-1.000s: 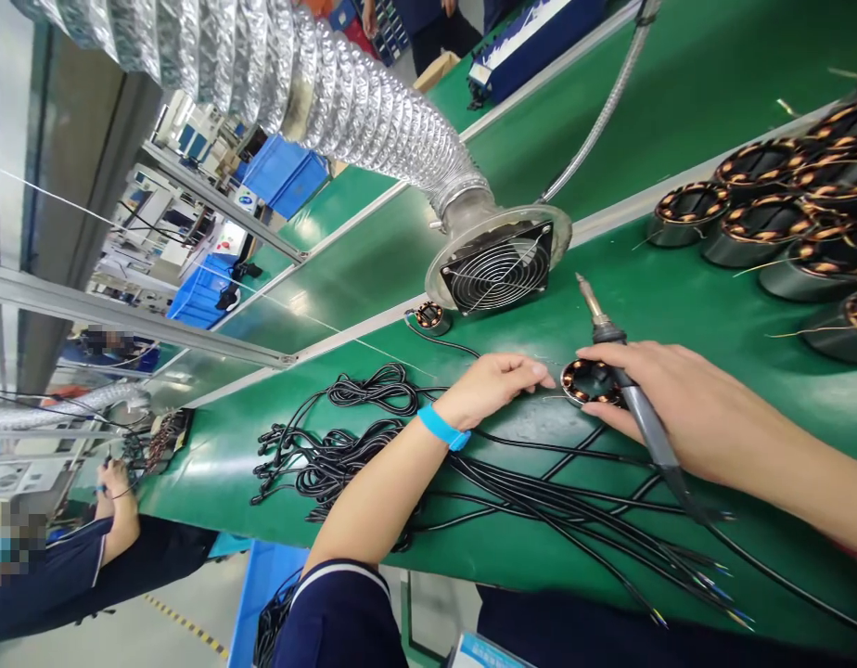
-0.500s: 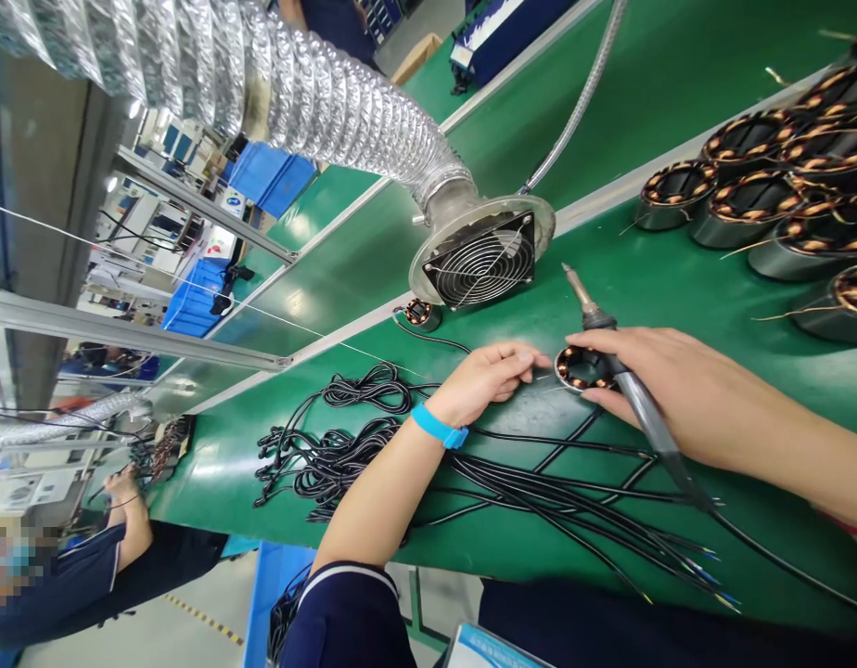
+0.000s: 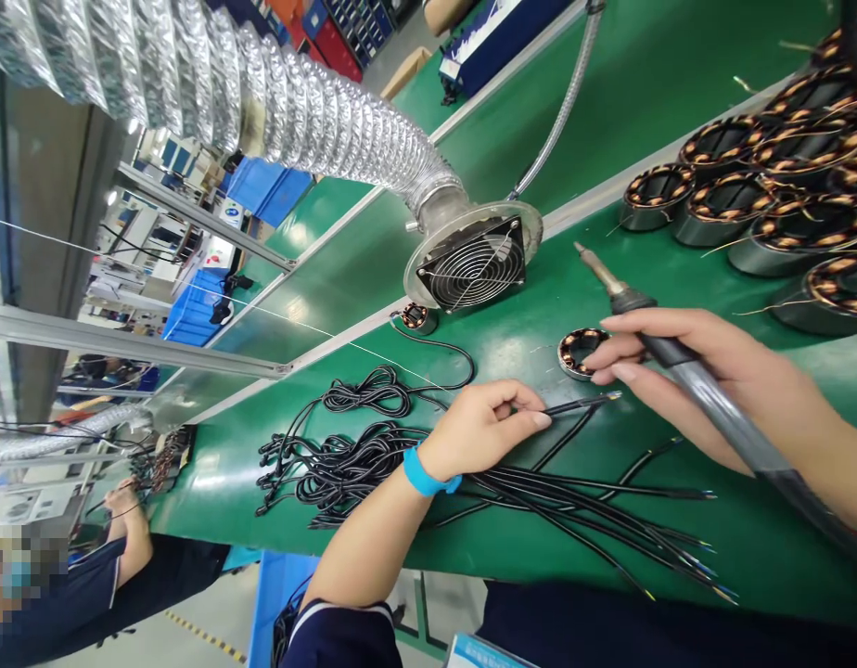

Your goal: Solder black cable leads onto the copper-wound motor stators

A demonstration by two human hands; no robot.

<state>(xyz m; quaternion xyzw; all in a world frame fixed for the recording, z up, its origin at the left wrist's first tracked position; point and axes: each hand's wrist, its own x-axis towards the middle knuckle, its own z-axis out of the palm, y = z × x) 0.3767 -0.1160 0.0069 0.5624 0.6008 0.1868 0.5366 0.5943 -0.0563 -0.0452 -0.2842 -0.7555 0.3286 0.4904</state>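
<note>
My left hand [image 3: 482, 429], with a blue wristband, pinches a thin black cable [image 3: 581, 403] near its stripped end and lifts it off the green bench. My right hand [image 3: 707, 376] grips a soldering iron [image 3: 627, 299], its tip pointing up and away. The fingertips of that hand rest on a small round stator with copper windings [image 3: 576, 350] lying flat on the bench. The cable's end points toward the stator, a short gap away.
A bundle of black cables [image 3: 373, 455] lies across the green bench [image 3: 679, 547]. A fume fan [image 3: 474, 264] on a silver duct stands behind the stator. Several larger stators [image 3: 755, 199] sit at the right. Another person's hand [image 3: 119, 501] works at the far left.
My left hand has come back from the stator and picked up a black cable. My right hand has raised the soldering iron slightly, fingertips still on the stator.
</note>
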